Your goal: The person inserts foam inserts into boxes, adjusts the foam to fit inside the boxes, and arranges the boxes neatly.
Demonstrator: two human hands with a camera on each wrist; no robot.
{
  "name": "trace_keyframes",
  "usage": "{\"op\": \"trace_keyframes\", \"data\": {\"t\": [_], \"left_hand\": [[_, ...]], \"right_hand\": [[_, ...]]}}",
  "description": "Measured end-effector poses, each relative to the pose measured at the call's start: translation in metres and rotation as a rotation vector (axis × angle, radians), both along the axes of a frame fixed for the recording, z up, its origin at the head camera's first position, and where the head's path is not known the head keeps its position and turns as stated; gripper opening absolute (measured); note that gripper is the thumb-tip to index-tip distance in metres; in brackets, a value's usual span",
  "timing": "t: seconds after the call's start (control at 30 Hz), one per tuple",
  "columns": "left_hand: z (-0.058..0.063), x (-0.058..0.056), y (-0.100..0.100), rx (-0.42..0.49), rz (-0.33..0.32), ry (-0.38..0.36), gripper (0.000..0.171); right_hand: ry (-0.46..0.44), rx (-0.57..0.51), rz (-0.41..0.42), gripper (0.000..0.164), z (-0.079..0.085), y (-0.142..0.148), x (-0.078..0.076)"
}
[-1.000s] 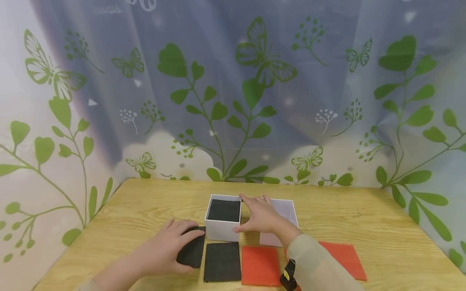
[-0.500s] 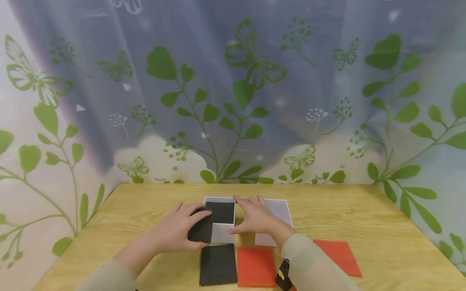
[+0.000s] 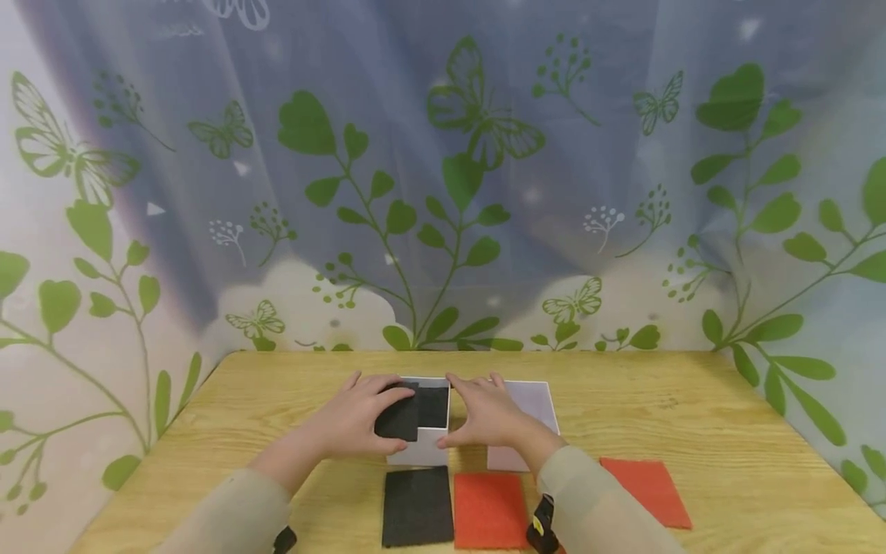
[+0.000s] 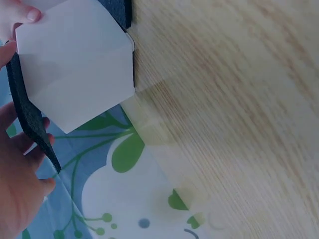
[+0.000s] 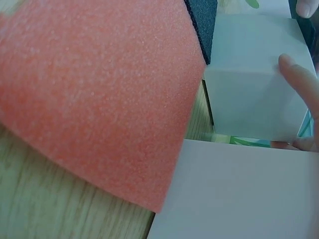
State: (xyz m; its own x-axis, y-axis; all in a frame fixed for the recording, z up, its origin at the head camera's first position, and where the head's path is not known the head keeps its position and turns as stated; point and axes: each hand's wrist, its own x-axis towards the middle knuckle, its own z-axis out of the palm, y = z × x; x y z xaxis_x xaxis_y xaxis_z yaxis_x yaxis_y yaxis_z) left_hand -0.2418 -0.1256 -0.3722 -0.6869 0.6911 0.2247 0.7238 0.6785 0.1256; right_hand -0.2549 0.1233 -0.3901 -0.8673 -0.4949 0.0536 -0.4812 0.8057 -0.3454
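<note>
My left hand (image 3: 356, 419) pinches a black foam sheet (image 3: 397, 415) by its left side, tilted over the opening of a white box (image 3: 431, 448). In the left wrist view the sheet (image 4: 31, 117) looks slightly bent between the fingers, beside the box (image 4: 79, 64). Another black foam piece (image 3: 434, 406) lies inside the box, partly hidden by the held sheet. My right hand (image 3: 487, 414) grips the box's right side, thumb at the front and fingers toward the back. In the right wrist view its thumb (image 5: 301, 82) lies against the box wall.
A second white box (image 3: 538, 402) stands right of the first, partly behind the right hand. Nearer the front edge lie a black foam square (image 3: 417, 508) and a red one (image 3: 490, 510). Another red square (image 3: 654, 491) lies beyond the right sleeve. A patterned curtain (image 3: 484, 231) hangs behind the table.
My left hand has lifted the black foam sheet from the table left of the box and carried it up and right over the opening. The right hand stays on the box.
</note>
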Motion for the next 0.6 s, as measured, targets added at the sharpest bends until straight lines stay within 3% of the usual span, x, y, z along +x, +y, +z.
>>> {"op": "trace_keyframes", "data": {"t": [0.37,0.6], "left_hand": [[0.002,-0.011,0.01,-0.034,0.035,-0.079,0.073],[0.003,-0.012,0.008,-0.054,0.045,-0.068,0.073]], "right_hand": [[0.004,-0.003,-0.005,0.102,0.0,0.008,-0.001],[0.005,0.005,0.002,0.102,-0.002,0.0,-0.001]]}}
